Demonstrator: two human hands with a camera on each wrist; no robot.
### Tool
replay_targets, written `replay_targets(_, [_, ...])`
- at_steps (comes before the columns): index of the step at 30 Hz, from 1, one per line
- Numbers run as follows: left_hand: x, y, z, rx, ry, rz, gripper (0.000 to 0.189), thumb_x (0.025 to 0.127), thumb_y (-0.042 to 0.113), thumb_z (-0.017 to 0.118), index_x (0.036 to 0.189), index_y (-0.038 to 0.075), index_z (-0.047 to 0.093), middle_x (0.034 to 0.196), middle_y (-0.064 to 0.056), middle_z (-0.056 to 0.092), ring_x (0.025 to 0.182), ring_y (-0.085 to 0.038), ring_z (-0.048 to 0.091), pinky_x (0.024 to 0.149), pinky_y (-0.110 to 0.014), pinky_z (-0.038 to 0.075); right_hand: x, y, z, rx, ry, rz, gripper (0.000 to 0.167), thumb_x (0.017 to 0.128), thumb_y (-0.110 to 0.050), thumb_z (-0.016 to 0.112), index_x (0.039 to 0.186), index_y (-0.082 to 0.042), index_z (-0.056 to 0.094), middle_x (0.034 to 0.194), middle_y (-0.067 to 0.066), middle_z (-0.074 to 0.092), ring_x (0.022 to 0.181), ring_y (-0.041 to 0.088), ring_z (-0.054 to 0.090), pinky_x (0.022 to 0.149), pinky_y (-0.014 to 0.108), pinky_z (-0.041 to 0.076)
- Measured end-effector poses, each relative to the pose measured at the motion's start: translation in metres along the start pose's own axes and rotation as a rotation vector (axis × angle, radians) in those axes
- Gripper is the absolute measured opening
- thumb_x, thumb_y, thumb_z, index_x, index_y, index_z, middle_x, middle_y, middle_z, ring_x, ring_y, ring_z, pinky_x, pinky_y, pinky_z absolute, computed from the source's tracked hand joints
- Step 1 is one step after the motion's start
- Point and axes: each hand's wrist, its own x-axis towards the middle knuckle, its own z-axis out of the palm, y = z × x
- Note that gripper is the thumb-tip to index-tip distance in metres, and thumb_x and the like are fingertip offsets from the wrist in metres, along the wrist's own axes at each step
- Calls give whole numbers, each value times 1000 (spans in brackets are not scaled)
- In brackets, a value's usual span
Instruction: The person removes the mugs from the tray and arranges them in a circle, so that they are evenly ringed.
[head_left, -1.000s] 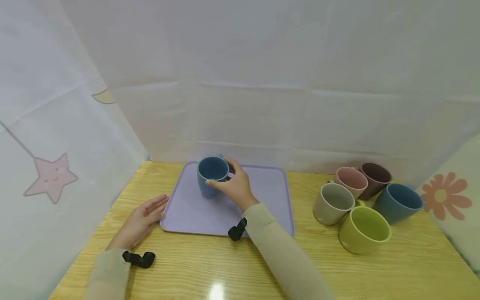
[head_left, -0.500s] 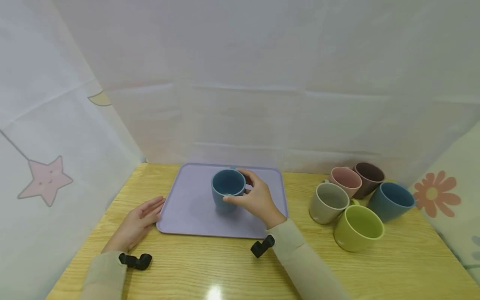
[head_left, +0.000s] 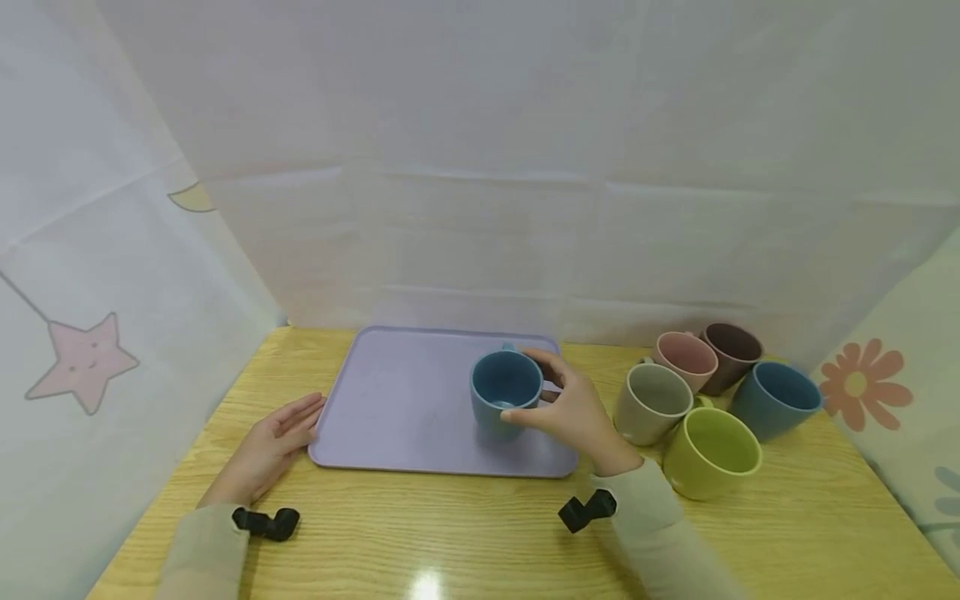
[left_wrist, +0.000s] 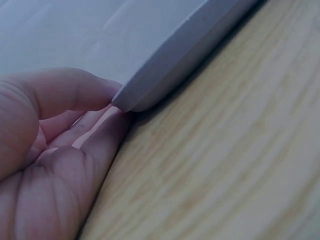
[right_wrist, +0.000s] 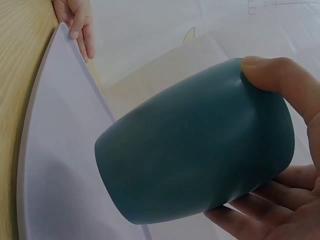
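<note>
My right hand (head_left: 573,412) grips a blue mug (head_left: 504,392) by its sides, with the thumb near the rim and the fingers around the far side. The mug is upright over the right part of a lilac tray (head_left: 401,400), its handle at the back. In the right wrist view the mug's base (right_wrist: 115,185) hangs apart from the tray, and a shadow falls on the tray below. My left hand (head_left: 266,450) lies at the tray's left edge with fingers extended. In the left wrist view its thumb (left_wrist: 75,90) touches the tray's corner (left_wrist: 150,90).
Several mugs stand close together at the table's right: grey (head_left: 652,404), pink (head_left: 686,360), dark brown (head_left: 731,358), another blue one (head_left: 776,400) and yellow-green (head_left: 708,454). A white cloth (head_left: 465,208) hangs behind the wooden table (head_left: 390,533).
My right hand has carried the blue mug rightward and a little nearer across the tray, from its left part to its right part. The left hand stays at the tray's edge.
</note>
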Motion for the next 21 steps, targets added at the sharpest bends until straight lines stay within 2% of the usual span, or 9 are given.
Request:
replay_targets(5, [-1,1,0,7,7,-9,70,104,0,54,158,-10,11,163,-32,9,132,8,43,105,-15,41,-12,5,-17,-43,24,39,91,67,-20,97,147,-12,53,132,8,62,122,28,58,99,44,55])
replay_targets(10, [0,2,2,12,18,-29,70,104,2,54,159,-8,12,164,-31,11,136,5,42,105,-14,41,-28,5,-35,-69,61,31,88,67,-20,97,144,-12,55,132,10,63,123,30,59,98,45,56])
replay_targets(14, [1,2,3,9,19,-36,70,104,1,54,159,-8,12,164,-30,11,137,3,41,105,-14,41,-42,-1,-56,-96,90,20,83,70,-17,95,143,-11,56,134,11,63,124,28,59,97,30,56])
replay_targets(17, [1,2,2,-3,14,-30,70,104,-1,54,159,-8,11,164,-31,9,135,6,42,106,-15,41,-53,-9,-72,-59,102,24,82,73,-13,94,144,-9,54,136,10,62,124,22,59,97,20,52])
replay_targets(21, [0,0,-1,-4,10,-19,70,103,-2,53,158,-9,10,163,-32,8,132,9,44,106,-15,41,-66,-22,-95,-3,125,11,79,74,-2,90,145,-4,53,133,2,63,119,9,60,96,17,52])
